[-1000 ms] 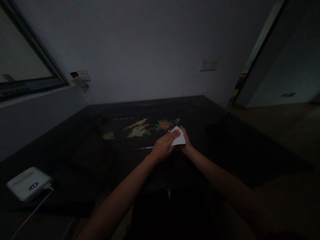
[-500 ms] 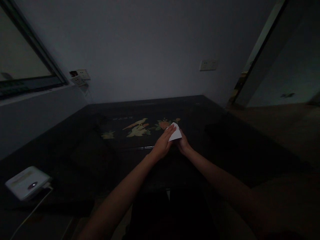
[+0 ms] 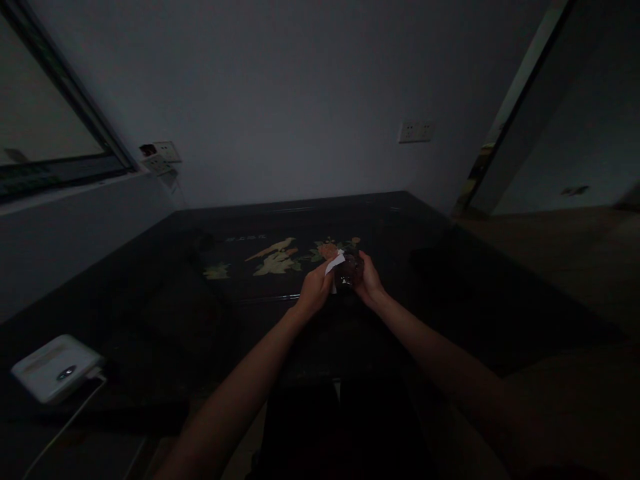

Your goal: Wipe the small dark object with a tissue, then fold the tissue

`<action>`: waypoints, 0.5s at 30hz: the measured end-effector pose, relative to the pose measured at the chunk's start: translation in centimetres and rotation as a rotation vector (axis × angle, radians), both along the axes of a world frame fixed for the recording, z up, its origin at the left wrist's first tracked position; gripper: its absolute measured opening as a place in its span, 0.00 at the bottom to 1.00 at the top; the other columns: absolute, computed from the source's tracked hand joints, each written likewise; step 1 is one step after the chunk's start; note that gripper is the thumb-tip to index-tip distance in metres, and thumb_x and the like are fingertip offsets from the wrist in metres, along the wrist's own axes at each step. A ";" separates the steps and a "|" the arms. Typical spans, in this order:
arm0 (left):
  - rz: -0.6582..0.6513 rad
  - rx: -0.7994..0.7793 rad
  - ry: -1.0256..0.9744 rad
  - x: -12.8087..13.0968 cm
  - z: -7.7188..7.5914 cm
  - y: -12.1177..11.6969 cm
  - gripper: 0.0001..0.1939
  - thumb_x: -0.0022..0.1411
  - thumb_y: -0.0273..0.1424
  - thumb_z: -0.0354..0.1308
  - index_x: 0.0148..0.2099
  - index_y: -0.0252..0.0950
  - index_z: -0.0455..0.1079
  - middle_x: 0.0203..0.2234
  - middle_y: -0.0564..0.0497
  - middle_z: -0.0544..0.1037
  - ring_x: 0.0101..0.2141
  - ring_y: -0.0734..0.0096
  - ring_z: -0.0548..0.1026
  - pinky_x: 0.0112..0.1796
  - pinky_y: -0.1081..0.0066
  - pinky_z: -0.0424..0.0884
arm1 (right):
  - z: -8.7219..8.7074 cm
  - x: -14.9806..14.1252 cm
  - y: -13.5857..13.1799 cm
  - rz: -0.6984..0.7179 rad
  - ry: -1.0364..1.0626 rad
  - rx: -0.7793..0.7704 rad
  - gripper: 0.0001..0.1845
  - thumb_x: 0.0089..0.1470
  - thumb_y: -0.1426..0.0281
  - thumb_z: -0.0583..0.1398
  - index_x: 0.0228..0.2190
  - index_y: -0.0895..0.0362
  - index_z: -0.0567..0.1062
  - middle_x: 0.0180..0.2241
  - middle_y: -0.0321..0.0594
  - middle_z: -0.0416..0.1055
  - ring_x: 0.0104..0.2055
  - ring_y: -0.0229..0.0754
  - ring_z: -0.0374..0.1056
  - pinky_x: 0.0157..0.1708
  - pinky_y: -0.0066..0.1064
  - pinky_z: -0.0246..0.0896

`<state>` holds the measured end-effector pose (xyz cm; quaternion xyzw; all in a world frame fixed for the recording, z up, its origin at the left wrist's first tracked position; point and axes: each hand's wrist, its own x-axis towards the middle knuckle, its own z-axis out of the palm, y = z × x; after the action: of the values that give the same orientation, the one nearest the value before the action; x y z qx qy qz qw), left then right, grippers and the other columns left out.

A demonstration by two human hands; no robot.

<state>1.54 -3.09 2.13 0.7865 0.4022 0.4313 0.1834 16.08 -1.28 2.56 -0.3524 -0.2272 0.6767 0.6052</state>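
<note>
My left hand (image 3: pixel 315 290) is closed on a white tissue (image 3: pixel 335 263), which sticks out past the thumb and fingers. To its right, my right hand (image 3: pixel 371 280) grips a dark, shiny, glass-like object (image 3: pixel 351 270) by its right side. Bright glints show on this object's lower part, but the dim light hides its exact kind. The tissue is close against the object's left side; I cannot tell whether they touch. Both hands are over a black table (image 3: pixel 280 217) decorated with a yellowish bird (image 3: pixel 280 249) and an orange flower (image 3: pixel 327 251).
A white box-shaped device (image 3: pixel 57 367) with a pale cable (image 3: pixel 65 423) is at the lower left. The wall behind the table carries a double socket (image 3: pixel 415 131) and another socket group (image 3: pixel 163 157). A window (image 3: pixel 45 100) is at the left.
My left hand has moved slightly left and down, drawing the tissue away from my right hand. The dark object, covered by the tissue before, now shows in my right hand.
</note>
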 end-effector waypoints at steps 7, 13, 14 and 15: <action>0.058 0.110 0.097 -0.5 -0.1 -0.1 0.22 0.68 0.30 0.42 0.60 0.35 0.66 0.52 0.47 0.75 0.53 0.62 0.72 0.52 0.63 0.69 | 0.4 0.9 0.4 -0.022 0.011 -0.017 0.18 0.55 0.56 0.51 0.29 0.53 0.75 0.23 0.35 0.76 0.28 0.43 0.73 0.33 0.37 0.69; 0.047 0.203 0.165 -0.6 -0.3 -0.1 0.21 0.66 0.29 0.43 0.58 0.35 0.68 0.53 0.46 0.74 0.54 0.62 0.71 0.55 0.61 0.68 | 0.8 1.1 0.4 -0.054 0.025 -0.005 0.17 0.54 0.55 0.53 0.27 0.52 0.74 0.21 0.34 0.75 0.25 0.42 0.70 0.31 0.34 0.67; 0.030 0.229 0.175 -0.7 -0.4 0.0 0.21 0.66 0.29 0.43 0.57 0.35 0.68 0.53 0.47 0.74 0.54 0.63 0.71 0.56 0.60 0.67 | 1.0 1.1 0.4 -0.063 0.032 -0.024 0.17 0.55 0.56 0.52 0.27 0.53 0.74 0.21 0.34 0.74 0.24 0.41 0.69 0.30 0.33 0.66; 0.010 0.257 0.182 -0.7 -0.4 0.0 0.21 0.66 0.29 0.43 0.57 0.36 0.68 0.53 0.47 0.74 0.54 0.64 0.71 0.56 0.59 0.66 | 1.0 1.1 0.4 -0.075 0.038 -0.047 0.18 0.56 0.57 0.51 0.26 0.53 0.74 0.21 0.34 0.74 0.23 0.40 0.68 0.29 0.33 0.66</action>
<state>0.88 -3.09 1.73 0.8373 0.3625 0.4070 0.0421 17.22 -0.92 3.58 -0.3621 -0.1864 0.6653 0.6258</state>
